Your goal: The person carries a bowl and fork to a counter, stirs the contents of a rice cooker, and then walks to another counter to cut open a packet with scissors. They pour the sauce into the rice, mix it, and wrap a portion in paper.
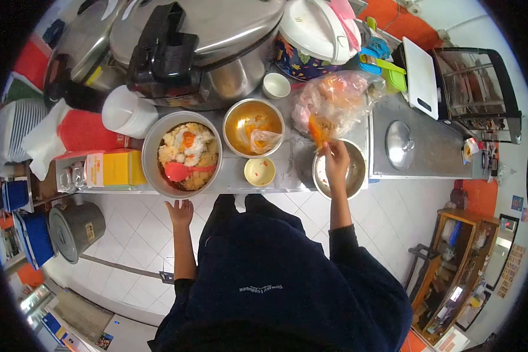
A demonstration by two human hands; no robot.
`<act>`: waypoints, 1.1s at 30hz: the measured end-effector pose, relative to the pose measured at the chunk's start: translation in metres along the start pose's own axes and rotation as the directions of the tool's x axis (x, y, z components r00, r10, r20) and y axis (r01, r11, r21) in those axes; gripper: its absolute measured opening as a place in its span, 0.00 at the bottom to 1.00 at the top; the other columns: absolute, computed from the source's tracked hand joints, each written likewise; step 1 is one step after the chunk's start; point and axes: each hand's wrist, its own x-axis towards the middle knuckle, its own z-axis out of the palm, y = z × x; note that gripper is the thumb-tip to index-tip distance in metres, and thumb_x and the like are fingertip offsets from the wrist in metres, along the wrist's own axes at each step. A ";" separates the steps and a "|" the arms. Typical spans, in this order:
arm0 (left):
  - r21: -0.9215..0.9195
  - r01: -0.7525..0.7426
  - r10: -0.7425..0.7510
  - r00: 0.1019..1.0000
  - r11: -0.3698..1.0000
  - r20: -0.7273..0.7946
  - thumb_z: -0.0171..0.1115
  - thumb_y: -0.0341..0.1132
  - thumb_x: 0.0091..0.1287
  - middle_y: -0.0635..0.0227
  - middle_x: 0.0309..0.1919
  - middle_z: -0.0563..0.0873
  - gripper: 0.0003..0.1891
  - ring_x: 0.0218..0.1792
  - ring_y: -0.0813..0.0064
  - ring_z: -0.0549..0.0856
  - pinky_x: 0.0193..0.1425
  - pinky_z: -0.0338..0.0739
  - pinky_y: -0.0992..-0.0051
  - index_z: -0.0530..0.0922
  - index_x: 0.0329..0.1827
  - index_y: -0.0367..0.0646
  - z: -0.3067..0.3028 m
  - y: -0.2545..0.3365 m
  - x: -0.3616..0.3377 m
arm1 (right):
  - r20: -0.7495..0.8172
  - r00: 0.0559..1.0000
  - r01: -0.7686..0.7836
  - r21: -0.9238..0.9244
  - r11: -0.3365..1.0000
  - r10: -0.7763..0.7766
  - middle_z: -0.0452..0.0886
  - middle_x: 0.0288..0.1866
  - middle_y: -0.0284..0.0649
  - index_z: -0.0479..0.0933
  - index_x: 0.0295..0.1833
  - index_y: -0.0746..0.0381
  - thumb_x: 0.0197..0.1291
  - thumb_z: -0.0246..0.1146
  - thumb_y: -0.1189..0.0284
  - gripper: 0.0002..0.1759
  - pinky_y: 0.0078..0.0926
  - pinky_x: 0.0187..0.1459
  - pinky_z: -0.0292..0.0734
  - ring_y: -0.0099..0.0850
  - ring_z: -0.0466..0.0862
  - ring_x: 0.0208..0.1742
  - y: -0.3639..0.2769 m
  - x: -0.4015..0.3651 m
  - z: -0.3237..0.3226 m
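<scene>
Pinched in my right hand [337, 163] is a small plastic bag smeared orange [317, 132], hanging over the far left rim of a steel bowl [361, 179]. My left hand [180, 212] is just below the near rim of a large metal pot [148, 170], fingers apart and holding nothing. Inside that pot lie pale lumpy food [171, 149], a white heap topped with orange, and a red spoon [177, 171]. Between my hands stand a steel bowl with orange residue and crumpled plastic [244, 114] and a small cream bowl [259, 172].
Behind stand large steel cookers [240, 76], a patterned pot with a white lid [311, 35] and a small white bowl [276, 86]. A clear bag of food [346, 97] lies at right, near a metal lid [399, 136]. At left are white tubs [126, 111] and a yellow box [123, 168].
</scene>
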 end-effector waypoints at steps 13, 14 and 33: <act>-0.140 -0.026 0.051 0.983 0.990 0.178 0.63 0.51 0.60 0.71 0.38 0.79 0.17 0.43 0.74 0.79 0.51 0.75 0.67 0.74 0.41 0.48 -0.005 -0.037 0.031 | 0.051 0.992 -0.114 0.046 0.992 0.112 0.79 0.30 0.40 0.73 0.39 0.70 0.60 0.58 0.79 0.04 0.21 0.30 0.81 0.26 0.82 0.28 0.025 -0.008 0.056; -0.197 0.026 0.009 0.984 0.980 0.176 0.62 0.50 0.61 0.70 0.38 0.79 0.18 0.41 0.74 0.79 0.50 0.76 0.67 0.73 0.44 0.48 -0.004 -0.039 0.032 | 0.032 0.993 -0.119 0.045 0.992 0.118 0.79 0.30 0.41 0.73 0.39 0.70 0.60 0.58 0.79 0.04 0.22 0.30 0.80 0.26 0.83 0.28 0.034 -0.007 0.065; -0.008 0.103 -0.102 0.990 0.995 0.093 0.59 0.39 0.66 0.65 0.40 0.81 0.12 0.43 0.72 0.80 0.54 0.75 0.71 0.74 0.46 0.40 -0.029 -0.034 0.048 | 0.009 0.943 -0.321 0.292 0.901 0.334 0.79 0.35 0.45 0.71 0.43 0.71 0.62 0.58 0.77 0.08 0.25 0.30 0.82 0.31 0.83 0.30 0.103 -0.015 0.090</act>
